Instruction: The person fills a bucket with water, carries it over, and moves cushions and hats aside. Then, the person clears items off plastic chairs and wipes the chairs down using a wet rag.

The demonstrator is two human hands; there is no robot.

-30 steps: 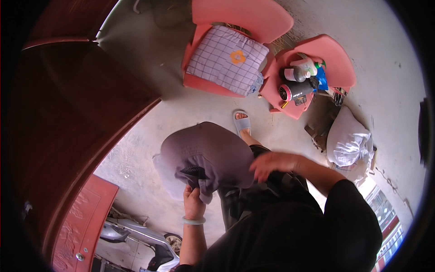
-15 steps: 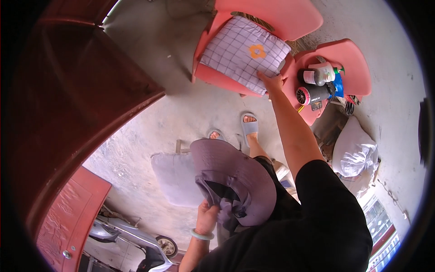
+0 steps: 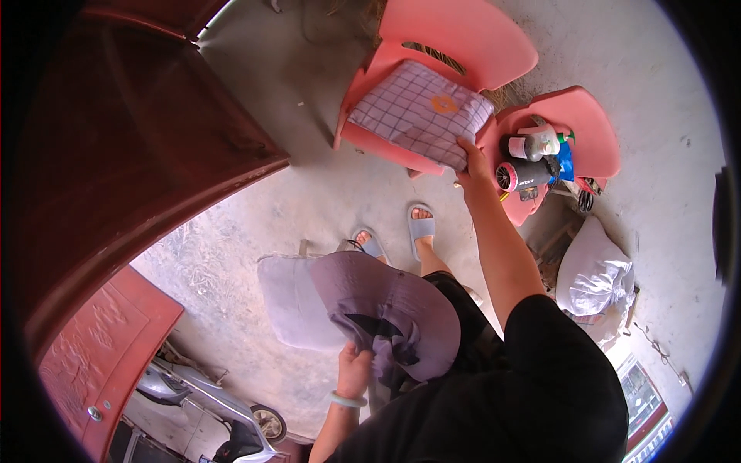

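My left hand [image 3: 355,370], with a pale bangle on its wrist, is closed on the inner edge of a greyish-purple sun hat [image 3: 424,312]. The wide brim hangs in front of my body, its hollow side turned partly toward me. With my right arm stretched out, my right hand [image 3: 476,168] grips the near right corner of a checked cushion [image 3: 409,108]. Its thumb lies on top, and the other fingers are mostly hidden. The white cushion has dark grid lines and an orange flower, and it lies on the seat of a pink plastic chair [image 3: 463,35].
A second pink chair [image 3: 594,127] at the right holds a hair dryer [image 3: 521,176], a pump bottle [image 3: 548,139] and a blue packet [image 3: 562,163]. Behind my left hand is a pale padded stool [image 3: 289,305]. A white sack [image 3: 590,266], red door [image 3: 100,347] and scooter [image 3: 216,409] stand around.
The cushion now lies lower and flatter on the chair seat, with my right hand still at its corner. The hat has shifted slightly left in my left hand. My view has moved a little.
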